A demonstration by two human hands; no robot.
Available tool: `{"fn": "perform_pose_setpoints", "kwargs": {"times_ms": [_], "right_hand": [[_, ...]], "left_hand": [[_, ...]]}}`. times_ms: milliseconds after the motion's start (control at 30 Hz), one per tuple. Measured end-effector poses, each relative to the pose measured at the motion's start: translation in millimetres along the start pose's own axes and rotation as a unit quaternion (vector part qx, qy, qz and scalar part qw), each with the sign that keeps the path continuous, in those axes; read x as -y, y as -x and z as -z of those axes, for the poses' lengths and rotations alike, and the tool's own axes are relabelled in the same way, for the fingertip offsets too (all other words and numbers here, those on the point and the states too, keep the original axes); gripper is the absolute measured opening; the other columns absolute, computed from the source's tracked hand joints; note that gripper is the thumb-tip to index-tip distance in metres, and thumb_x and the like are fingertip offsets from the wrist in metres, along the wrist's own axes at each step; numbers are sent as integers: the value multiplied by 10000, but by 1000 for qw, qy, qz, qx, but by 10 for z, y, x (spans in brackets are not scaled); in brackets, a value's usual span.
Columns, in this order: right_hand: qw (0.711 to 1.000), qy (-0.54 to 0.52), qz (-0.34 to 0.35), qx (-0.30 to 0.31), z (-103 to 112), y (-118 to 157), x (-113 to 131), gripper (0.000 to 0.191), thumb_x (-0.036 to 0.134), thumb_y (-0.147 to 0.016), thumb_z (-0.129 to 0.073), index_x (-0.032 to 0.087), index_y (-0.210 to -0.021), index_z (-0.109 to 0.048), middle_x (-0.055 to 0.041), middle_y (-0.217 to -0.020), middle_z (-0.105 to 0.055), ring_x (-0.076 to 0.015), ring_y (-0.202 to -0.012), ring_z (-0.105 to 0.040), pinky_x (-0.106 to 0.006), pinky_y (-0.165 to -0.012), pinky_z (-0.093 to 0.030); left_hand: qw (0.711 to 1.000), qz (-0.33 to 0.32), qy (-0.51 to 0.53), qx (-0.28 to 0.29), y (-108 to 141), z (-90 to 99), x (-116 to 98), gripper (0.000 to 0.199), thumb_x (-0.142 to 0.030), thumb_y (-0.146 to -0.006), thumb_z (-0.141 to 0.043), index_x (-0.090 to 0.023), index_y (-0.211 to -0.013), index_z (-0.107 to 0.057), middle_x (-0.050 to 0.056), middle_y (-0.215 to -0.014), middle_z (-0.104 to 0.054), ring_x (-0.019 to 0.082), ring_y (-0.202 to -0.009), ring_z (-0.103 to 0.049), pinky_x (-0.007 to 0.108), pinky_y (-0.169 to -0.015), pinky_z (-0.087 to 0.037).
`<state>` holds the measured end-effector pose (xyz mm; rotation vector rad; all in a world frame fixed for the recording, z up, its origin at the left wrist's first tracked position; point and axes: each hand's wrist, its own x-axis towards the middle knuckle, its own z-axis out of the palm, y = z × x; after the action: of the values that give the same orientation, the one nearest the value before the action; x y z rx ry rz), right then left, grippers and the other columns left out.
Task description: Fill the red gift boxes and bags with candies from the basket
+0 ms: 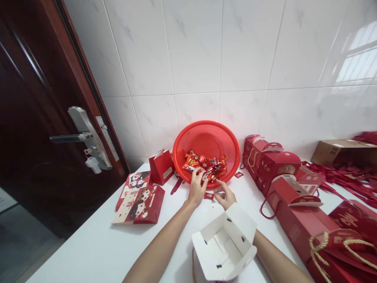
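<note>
A round red plastic basket (pixel 203 135) leans tilted against the wall, with many red-wrapped candies (pixel 207 162) in its lower part. My left hand (pixel 196 188) reaches over the basket's front rim, its fingertips apart at the candies. To its right, my right hand (pixel 226 195) is by the rim with curved fingers, thumb and forefinger apart. Between my hands a small red candy packet (pixel 209 195) lies on the table. Nearer to me, an open box with a white inside (pixel 221 245) stands in front of my right forearm; no candy shows in it.
Closed red gift boxes (pixel 278 167) with rope handles line the right side. Behind them are red ribbons (pixel 344 179) and a cardboard box (pixel 338 147). Flat printed boxes (pixel 144 204) and a small red bag (pixel 161 167) are at left, near the door (pixel 44 98).
</note>
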<state>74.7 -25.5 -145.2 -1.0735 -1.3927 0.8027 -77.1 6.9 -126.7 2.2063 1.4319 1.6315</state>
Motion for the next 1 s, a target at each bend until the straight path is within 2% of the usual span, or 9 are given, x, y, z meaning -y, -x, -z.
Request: {"fn": "perform_pose_setpoints", "kwargs": {"times_ms": [167,333,700,800,1000], "right_hand": [[1000,5,7,1,10,12,-9,470,309,-632,-571,227,-1094,-592,27,-740,-695,-131,-423,-523,-270,-482,-444],[1000,9,10,-1,6,19,-22,447,291,-644,-563,218,-1085,-577,20,-747,-684,-134,-423,-529,-269,-479,-445],[1000,1,27,-1,8,33,-48,380,300,-731,-584,227,-1103,-594,-11,-788,-716,-192,-598,-635,-296,-559,-502],[999,-3,33,5,15,46,-17,379,287,-721,-585,222,-1094,-613,-16,-802,-721,-180,-573,-621,-294,-558,-497],[999,-11,36,29,32,76,43,355,239,-721,-560,221,-1067,-638,-24,-858,-716,-140,-508,-567,-261,-503,-459]], "left_hand": [[999,-1,19,-27,-2,11,-10,395,-234,-938,-508,-203,-1332,-527,133,-1324,-546,264,-1277,-533,461,-1112,-419],[998,-7,30,-52,10,23,-47,412,-233,-954,-478,-189,-1363,-492,143,-1322,-563,256,-1274,-532,451,-1103,-422],[997,-11,48,-53,50,24,-86,357,-225,-950,-463,-190,-1299,-532,130,-1273,-599,246,-1227,-563,429,-1068,-452],[998,2,53,-42,61,30,-83,353,-235,-945,-481,-191,-1290,-537,129,-1269,-596,244,-1218,-565,414,-1040,-476],[998,1,38,-41,65,42,-94,334,-234,-958,-449,-186,-1278,-531,131,-1266,-597,241,-1220,-565,424,-1068,-447]]}}
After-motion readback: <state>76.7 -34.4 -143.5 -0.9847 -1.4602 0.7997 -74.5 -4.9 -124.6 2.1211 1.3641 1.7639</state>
